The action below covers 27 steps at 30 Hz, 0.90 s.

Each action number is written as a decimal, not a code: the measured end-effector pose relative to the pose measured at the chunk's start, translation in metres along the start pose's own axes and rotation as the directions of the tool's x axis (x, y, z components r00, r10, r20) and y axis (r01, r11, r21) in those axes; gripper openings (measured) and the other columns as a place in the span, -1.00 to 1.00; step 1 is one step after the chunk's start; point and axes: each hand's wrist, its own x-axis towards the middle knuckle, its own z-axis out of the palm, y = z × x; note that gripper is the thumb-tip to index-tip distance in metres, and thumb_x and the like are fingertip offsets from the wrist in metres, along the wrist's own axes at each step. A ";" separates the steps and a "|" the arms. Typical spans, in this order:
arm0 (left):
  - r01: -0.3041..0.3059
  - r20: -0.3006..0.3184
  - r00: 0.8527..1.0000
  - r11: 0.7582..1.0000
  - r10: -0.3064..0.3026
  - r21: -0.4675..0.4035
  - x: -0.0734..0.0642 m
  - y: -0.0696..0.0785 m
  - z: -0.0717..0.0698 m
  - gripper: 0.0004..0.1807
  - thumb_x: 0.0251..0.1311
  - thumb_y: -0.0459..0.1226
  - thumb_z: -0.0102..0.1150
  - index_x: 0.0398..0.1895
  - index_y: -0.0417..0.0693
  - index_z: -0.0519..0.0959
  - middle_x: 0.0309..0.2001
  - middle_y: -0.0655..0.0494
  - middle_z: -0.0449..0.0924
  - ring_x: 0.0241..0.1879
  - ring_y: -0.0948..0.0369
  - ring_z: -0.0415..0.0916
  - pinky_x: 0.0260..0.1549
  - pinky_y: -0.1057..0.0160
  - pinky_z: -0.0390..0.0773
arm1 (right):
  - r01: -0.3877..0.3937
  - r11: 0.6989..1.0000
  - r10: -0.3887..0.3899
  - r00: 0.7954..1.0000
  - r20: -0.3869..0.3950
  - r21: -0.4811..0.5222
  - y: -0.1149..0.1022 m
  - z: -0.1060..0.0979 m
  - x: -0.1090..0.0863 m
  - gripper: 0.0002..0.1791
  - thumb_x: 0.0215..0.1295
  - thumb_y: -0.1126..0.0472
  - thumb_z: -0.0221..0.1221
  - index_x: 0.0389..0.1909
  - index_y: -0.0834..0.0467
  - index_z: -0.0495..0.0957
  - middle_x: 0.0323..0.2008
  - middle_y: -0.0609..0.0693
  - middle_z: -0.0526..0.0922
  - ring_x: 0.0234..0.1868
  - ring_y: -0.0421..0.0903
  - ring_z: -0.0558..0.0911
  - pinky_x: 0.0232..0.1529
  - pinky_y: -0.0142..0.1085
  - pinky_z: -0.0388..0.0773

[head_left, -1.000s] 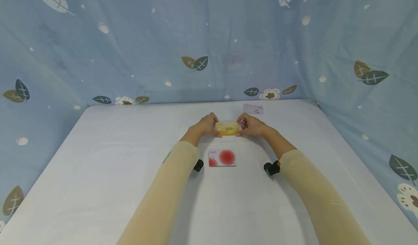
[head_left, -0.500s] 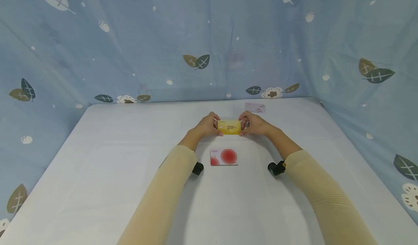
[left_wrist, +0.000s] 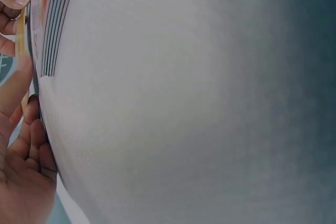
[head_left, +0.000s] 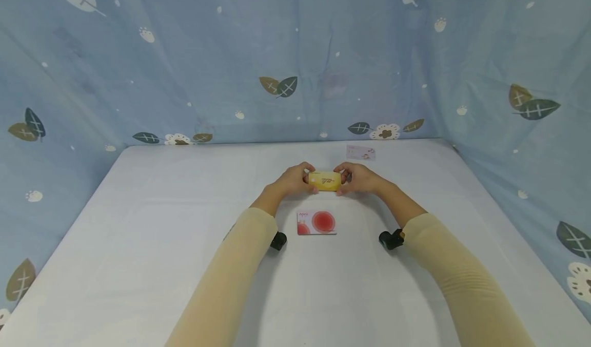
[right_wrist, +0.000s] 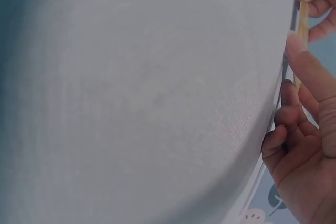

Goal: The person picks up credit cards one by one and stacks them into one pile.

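A yellow card (head_left: 325,181) with dark print is held between my two hands towards the back of the white table. My left hand (head_left: 293,179) pinches its left end, thumb at the near edge and fingers at the far edge. At the opposite end my right hand (head_left: 359,178) pinches it the same way. The card's outline looks slightly bowed. Only a thin yellow edge of the card (right_wrist: 303,22) shows in the right wrist view. Nearer to me lies a stack of cards (head_left: 316,222), white and pink with red circles; its several layers show in the left wrist view.
A pale pinkish card (head_left: 361,153) lies flat at the back of the white table (head_left: 161,244), behind my right hand. Blue patterned cloth (head_left: 208,70) hangs behind and at both sides of the table. A black wrist camera (head_left: 391,239) sits under the right sleeve.
The yellow card looked flat half a second ago and now looks shorter and rounder in outline. Both hands keep hold of its ends and have barely moved.
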 end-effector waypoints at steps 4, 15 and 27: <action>-0.003 0.010 1.000 1.000 0.003 0.025 -0.001 0.000 0.000 -0.26 -0.04 -0.21 0.44 0.25 -0.06 0.33 -0.27 0.05 0.47 -0.29 0.20 0.36 -0.25 0.31 0.38 | 0.016 1.000 -0.016 1.000 -0.006 -0.018 -0.001 0.001 -0.001 -0.32 -0.05 0.24 0.42 0.13 0.29 0.41 -0.28 0.06 0.50 -0.31 -0.07 0.40 -0.29 -0.32 0.39; -0.040 -0.010 0.999 0.997 0.041 0.061 -0.007 0.004 -0.006 -0.31 -0.06 -0.21 0.46 0.18 -0.10 0.39 -0.30 0.06 0.45 -0.30 0.19 0.37 -0.28 0.34 0.40 | 0.067 0.991 -0.071 0.997 -0.026 -0.114 -0.008 0.000 -0.010 -0.36 -0.03 0.17 0.42 0.11 0.28 0.47 -0.33 0.02 0.56 -0.36 -0.10 0.44 -0.32 -0.32 0.41; -0.104 0.007 0.995 0.991 0.103 0.082 -0.020 0.008 -0.012 -0.32 -0.06 -0.17 0.45 0.17 -0.11 0.42 -0.34 0.09 0.47 -0.37 0.23 0.37 -0.33 0.36 0.39 | 0.099 0.992 -0.101 0.995 -0.021 -0.078 -0.015 -0.004 -0.021 -0.36 -0.05 0.15 0.43 0.08 0.29 0.50 -0.36 0.02 0.58 -0.39 -0.10 0.46 -0.41 -0.34 0.42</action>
